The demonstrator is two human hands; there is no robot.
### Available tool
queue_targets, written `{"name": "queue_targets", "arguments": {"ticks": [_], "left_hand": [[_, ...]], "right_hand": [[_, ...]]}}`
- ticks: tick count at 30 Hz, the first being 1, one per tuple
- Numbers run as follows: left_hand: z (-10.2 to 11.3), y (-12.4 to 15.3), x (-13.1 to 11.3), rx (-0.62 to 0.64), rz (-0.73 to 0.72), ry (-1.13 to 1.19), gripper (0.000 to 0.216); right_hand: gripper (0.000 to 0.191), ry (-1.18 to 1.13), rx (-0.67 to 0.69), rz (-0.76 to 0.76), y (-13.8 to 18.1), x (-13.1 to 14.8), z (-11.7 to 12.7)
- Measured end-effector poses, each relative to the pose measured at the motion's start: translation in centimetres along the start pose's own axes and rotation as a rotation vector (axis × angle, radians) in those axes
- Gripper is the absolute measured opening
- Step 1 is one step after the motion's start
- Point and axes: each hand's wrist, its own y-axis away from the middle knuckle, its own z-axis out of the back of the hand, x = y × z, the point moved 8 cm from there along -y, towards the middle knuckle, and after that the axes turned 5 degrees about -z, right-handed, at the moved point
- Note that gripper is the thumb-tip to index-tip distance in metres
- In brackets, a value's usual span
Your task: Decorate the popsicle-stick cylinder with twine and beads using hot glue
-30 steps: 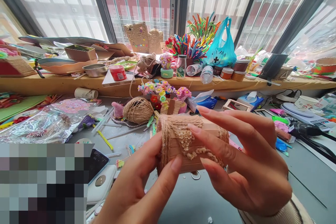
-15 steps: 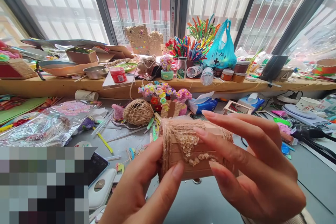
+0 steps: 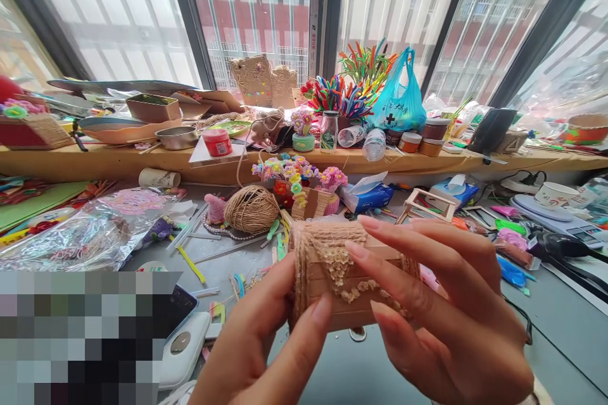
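Between my hands is a small craft box (image 3: 363, 319) with slatted, wood-coloured sides. Rows of twine wrap its top edge and ends, and on its front are a triangle of small pale pieces and a curved braided trim. My left hand (image 3: 280, 329) grips its left end, thumb on the front and the other fingers mostly hidden behind. Over the right part of the box is my right hand (image 3: 451, 310), its fingers apart and the index and middle tips at the upper front by the triangle. I see nothing held in it.
A ball of twine (image 3: 251, 209), pipe-cleaner flowers (image 3: 294, 171) and a blue tissue pack (image 3: 367, 193) lie behind the box. Plastic-wrapped items are on the left, a kitchen scale (image 3: 546, 209) on the right. Jars and a blue bag (image 3: 401, 101) line the ledge.
My right hand has moved slightly left and its fingertips have shifted a little along the box. The left hand keeps its hold. The whole view has tilted up slightly.
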Motion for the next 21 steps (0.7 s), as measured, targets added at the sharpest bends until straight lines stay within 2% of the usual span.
{"name": "queue_targets", "arguments": {"ticks": [3, 5, 12, 15, 21], "left_hand": [[-0.8, -0.3, -0.2, 0.150, -0.048, 0.012, 0.044], [-1.0, -0.5, -0.5, 0.185, -0.083, -0.005, 0.045], [-0.8, -0.6, -1.0, 0.135, -0.106, -0.050, 0.045], [-0.8, -0.5, -1.0, 0.159, -0.115, -0.076, 0.044], [-0.4, -0.4, -0.7, 0.114, -0.152, -0.213, 0.043]], "right_hand": [[0.022, -0.001, 0.013, -0.002, 0.0, -0.1, -0.2], [0.022, -0.004, 0.020, -0.004, 0.0, -0.1, -0.3], [0.024, -0.009, 0.023, -0.020, 0.1, -0.5, -0.3], [0.022, -0.014, 0.017, -0.053, 0.1, -0.8, -0.2], [0.014, -0.012, -0.001, -0.200, 0.1, -1.8, 0.4]]}}
